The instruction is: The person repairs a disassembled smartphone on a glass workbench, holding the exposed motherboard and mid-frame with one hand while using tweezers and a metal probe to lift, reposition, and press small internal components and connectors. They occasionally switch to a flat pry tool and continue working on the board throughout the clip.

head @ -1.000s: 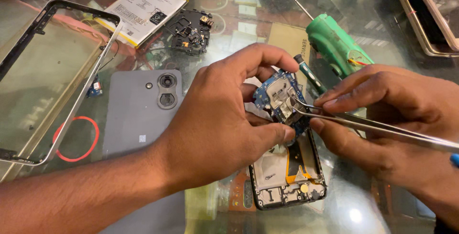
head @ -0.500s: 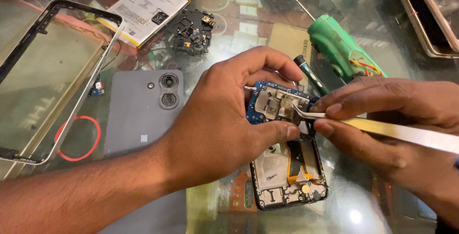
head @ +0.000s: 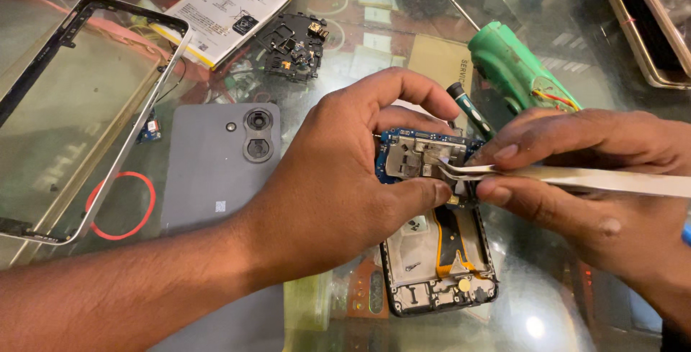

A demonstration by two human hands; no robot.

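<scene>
Tweezers [head: 576, 176] tilted flatter; both hands pinch circuit board [head: 417, 156] (over cluttered glass table [head: 561, 28]).

A white rectangular label with black print covers the yellow-edged flat battery [head: 229, 8] near the glass desk's far edge. A small square label [head: 219, 206] sits on the grey back cover [head: 216, 172].

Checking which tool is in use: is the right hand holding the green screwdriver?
No, the right hand pinches metal tweezers, while the green screwdriver lies untouched on the table.
</scene>
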